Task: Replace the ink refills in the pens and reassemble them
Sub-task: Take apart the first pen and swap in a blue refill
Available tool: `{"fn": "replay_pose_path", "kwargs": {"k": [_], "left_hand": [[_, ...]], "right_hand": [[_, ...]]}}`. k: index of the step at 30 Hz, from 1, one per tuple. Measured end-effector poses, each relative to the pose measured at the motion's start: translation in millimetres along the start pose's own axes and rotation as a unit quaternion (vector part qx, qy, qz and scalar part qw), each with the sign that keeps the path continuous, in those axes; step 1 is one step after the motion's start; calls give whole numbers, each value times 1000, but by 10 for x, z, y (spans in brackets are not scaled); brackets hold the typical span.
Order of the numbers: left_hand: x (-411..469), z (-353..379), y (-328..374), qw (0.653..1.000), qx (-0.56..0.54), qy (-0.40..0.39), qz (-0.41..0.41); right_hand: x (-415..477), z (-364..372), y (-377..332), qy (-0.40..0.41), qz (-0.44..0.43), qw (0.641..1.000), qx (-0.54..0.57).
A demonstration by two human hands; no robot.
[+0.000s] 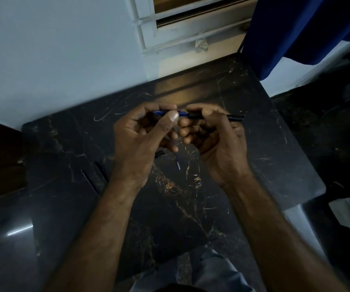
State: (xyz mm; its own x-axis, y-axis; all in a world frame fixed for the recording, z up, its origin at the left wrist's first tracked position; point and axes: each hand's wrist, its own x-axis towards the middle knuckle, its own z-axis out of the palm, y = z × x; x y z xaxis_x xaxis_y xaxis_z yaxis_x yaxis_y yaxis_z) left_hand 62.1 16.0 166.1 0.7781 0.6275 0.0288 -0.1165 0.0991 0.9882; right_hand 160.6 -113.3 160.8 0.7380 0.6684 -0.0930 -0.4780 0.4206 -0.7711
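Both hands hold one pen level above the black marble table. My left hand pinches its blue front part between thumb and fingers. My right hand grips the black barrel, whose end sticks out to the right. The two parts meet between my fingertips; the joint is partly hidden. On the table below the hands lie a thin refill piece and a short black part. Two dark pen pieces rest left of my left wrist.
The table stands against a pale wall with a white window frame behind it. A blue curtain hangs at the upper right. Dark floor lies right of the table, with a pale object on it.
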Motion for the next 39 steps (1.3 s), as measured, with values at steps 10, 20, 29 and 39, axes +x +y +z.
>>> {"fn": "replay_pose_path", "kwargs": {"k": [10,20,29,39], "left_hand": [[-10,6,65,996,-82,-14,-15],[-39,9,57,996,-67,54,32],[-2,-500,-292,997,-37,67,9],[299,-1151,-1778,923,383,32,-31]], "right_hand": [[0,66,-96,-15,-39,997,-69],[21,44,-117,29,-47,996,-71],[-16,-90,-135,2,-14,1000,-4],[-146,-314,0,8,18,1000,-16]]}}
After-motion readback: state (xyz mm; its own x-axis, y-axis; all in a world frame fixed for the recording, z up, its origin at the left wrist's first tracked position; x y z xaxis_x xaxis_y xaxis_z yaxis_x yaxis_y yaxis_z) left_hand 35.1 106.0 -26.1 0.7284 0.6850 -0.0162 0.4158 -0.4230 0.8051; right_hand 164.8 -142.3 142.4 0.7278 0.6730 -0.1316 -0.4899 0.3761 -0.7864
